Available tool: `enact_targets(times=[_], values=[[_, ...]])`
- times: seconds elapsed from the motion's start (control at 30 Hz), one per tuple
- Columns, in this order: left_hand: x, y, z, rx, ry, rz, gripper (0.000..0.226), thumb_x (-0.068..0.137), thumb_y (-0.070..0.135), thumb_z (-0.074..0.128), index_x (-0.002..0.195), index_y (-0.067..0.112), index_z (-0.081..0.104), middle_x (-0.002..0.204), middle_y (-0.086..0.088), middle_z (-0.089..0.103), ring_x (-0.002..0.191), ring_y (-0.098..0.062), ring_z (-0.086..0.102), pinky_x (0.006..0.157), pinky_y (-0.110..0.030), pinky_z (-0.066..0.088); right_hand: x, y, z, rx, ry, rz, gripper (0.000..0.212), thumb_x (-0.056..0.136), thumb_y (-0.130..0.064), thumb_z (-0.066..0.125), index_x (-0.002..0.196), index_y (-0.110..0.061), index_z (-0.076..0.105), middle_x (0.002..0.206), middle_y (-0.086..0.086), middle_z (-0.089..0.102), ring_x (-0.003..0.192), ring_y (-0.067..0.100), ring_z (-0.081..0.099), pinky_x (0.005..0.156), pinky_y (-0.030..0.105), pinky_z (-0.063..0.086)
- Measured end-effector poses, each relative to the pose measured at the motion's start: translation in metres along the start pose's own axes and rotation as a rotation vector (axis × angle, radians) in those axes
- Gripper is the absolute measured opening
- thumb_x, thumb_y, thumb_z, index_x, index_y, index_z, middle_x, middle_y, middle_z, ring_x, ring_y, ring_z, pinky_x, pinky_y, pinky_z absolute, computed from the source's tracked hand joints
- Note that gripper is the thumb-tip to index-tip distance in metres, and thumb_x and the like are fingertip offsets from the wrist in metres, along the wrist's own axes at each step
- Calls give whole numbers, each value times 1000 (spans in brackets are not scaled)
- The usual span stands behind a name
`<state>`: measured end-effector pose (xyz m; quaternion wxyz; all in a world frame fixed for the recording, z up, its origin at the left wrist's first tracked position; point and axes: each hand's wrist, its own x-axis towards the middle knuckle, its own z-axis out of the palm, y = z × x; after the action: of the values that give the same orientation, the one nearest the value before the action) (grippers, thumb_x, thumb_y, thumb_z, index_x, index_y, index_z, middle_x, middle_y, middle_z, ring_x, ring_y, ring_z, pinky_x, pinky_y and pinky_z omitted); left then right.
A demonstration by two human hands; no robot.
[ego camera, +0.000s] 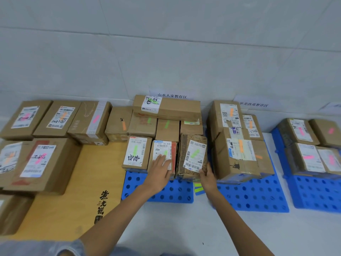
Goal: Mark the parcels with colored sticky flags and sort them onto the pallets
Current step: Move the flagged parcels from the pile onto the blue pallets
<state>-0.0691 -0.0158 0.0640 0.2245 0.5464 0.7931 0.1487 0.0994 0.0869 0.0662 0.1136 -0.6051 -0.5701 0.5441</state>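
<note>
Left hand (pixel 160 172) flat, fingers straight, pressing on the green-flagged middle parcel (pixel 163 154), front row of the blue pallet (pixel 177 197). Right hand (pixel 207 177) nearer the patterned parcel (pixel 192 154), fingers curled round its near-right corner. The two parcels touch; their long axes run away from the person.

I logged plain brown cardboard on nearly all parcels (pixel 167 129), with white labels (pixel 135 154) carrying black barcodes. The patterned parcel (pixel 186 145) was brown with a darker printed motif all over, and a lime green flag (pixel 194 153) sat on its label. The middle pallet (pixel 171 191), right pallet (pixel 254 194) and far-right pallet (pixel 317 193) were all bright blue with a regular grid of round holes, with an orange flag (pixel 240 145) on the right stack and a pink flag (pixel 308 157) on the far-right boxes. The flat box (pixel 88 182) at left was mustard yellow with black brush characters, and the flag pad (pixel 199 188) on the pale grey floor (pixel 184 228) showed yellow-green and blue strips.
</note>
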Motion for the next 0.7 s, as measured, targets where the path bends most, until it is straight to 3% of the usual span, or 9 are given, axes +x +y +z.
enact_targets(times=[0.1, 0.2, 0.33, 0.47, 0.6, 0.7], values=[[-7, -5, -1, -36, 47, 27, 43, 100, 20, 38, 142, 13, 35, 155, -8, 20, 146, -24, 4, 117, -31, 3, -8, 2, 1, 131, 45, 65, 61, 99, -24, 42, 150, -10, 11, 149, 14, 33, 136, 30, 33, 108, 38, 31], [-13, -11, -5, -59, 82, 33, 42, 100, 19, 39, 141, 12, 37, 153, -8, 23, 146, -24, 6, 117, -29, 4, -24, 3, 1, 107, 76, 3, 56, 99, -22, 43, 147, -5, 20, 148, 16, 34, 136, 30, 33, 107, 37, 31], [-21, -22, -11, -131, 107, 35, 40, 98, 16, 43, 138, 14, 41, 149, -7, 30, 142, -24, 19, 118, -35, 17, -39, 8, -1, -148, 170, -239, 45, 98, -16, 45, 141, -8, 34, 140, 14, 42, 130, 26, 38, 105, 38, 35], [-35, -40, -26, -226, 222, 96, 34, 93, 6, 51, 126, 9, 52, 124, -6, 50, 118, -18, 43, 103, -32, 37, -46, -1, 5, -317, 217, -477, 34, 97, -15, 44, 131, -15, 46, 125, 0, 50, 118, 12, 44, 99, 30, 42], [-62, -72, -54, -293, 305, 21, 34, 95, 8, 49, 128, 12, 51, 127, 1, 48, 120, -10, 39, 104, -14, 26, -59, -39, 34, -381, 154, -614, 30, 98, -16, 42, 127, -13, 50, 118, -5, 46, 116, 11, 41, 95, 20, 31], [-91, -114, -81, -311, 382, -65, 34, 95, 7, 47, 128, 15, 50, 127, 5, 46, 120, -6, 37, 100, -6, 20, -70, -65, 78, -397, 39, -741, 25, 99, -14, 41, 119, -11, 55, 115, 0, 53, 112, 15, 45, 89, 14, 27]])
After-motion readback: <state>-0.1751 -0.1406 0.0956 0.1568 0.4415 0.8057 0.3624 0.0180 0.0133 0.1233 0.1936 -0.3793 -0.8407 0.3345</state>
